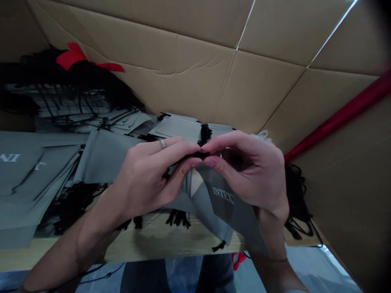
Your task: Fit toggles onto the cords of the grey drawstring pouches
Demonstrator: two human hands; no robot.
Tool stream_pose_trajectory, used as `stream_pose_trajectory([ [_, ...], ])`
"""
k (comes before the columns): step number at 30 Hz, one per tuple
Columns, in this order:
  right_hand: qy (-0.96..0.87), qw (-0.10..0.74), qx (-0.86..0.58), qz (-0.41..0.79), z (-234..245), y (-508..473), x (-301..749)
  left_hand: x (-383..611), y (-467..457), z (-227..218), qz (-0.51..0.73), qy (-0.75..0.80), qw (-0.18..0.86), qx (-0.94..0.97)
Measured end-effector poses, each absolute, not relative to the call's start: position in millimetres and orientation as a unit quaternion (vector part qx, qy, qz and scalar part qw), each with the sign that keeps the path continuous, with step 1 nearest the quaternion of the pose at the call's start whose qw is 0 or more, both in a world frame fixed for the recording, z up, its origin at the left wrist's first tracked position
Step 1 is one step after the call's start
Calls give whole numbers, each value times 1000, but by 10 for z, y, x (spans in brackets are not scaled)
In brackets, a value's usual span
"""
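A grey drawstring pouch [224, 211] printed INTEX hangs below my two hands at the middle of the view, its lower part near the table's front edge. My left hand [149, 175], with a ring on one finger, is closed in a pinch at the dark gathered top of the pouch. From the other side my right hand [253, 171] pinches the same top, thumb and fingertips meeting the left ones. Fingers mostly hide the cord and the opening. More grey pouches [108, 154] with black cords lie to the left of my hands.
Stacked pouches [177, 127] line the cardboard wall [183, 61]. Black cords [295, 199] lie at the right end of the wooden table [146, 244]. Red pieces [71, 57] rest on a dark heap at the back left. A red bar [339, 118] slants along the right.
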State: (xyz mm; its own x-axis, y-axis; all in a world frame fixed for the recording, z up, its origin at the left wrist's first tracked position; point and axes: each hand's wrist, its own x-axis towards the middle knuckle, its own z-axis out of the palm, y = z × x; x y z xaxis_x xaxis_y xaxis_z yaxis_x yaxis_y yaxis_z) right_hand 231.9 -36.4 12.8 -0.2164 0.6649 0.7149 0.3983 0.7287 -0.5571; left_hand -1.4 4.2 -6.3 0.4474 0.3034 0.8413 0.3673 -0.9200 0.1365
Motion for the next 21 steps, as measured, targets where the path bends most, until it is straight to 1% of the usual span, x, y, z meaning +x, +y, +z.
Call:
stream_pose_trajectory([
  [5, -777, 510, -357, 97, 151, -396, 2308, -56, 56, -41, -468, -175, 12, -866],
  [11, -772, 507, -351, 157, 167, -415, 2333, -103, 85, -38, -447, -173, 34, -877],
  [13, -769, 505, -357, 159, 180, -413, 2337, -103, 88, -38, -446, -181, 52, -875],
  [16, -795, 468, -369, 111, 186, -399, 2342, -86, 93, -39, -443, -175, 91, -875],
  [21, -833, 418, -362, -34, 110, -339, 2334, -43, 109, -60, -415, -188, 135, -880],
])
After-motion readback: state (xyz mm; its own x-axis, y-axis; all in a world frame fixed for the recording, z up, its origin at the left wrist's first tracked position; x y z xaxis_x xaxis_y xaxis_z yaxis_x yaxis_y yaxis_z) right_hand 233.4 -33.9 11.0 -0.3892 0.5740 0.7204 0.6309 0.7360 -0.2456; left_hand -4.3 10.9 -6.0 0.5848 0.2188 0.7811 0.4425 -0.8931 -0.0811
